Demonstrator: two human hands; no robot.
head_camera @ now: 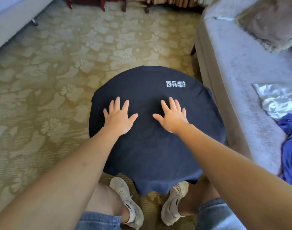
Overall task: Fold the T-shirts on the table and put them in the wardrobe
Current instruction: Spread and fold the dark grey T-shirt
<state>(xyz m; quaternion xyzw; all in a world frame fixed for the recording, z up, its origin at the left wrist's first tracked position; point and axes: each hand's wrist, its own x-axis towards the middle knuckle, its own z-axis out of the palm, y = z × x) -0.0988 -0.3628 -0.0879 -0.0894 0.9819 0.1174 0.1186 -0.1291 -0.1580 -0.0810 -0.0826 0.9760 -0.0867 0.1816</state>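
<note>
Head view: your left hand (118,116) and right hand (172,116) press flat, fingers spread and gripping nothing, on the dark navy cotton T-shirt (150,146) draped unfolded over the round table's edges, so folding and the wardrobe look yet to come

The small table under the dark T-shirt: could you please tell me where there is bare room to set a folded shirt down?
The dark T-shirt covers the whole table, with left hand and right hand flat on it. Free: the sofa seat between the cushion and the silver cloth. The gap between table and sofa is tight.
</note>
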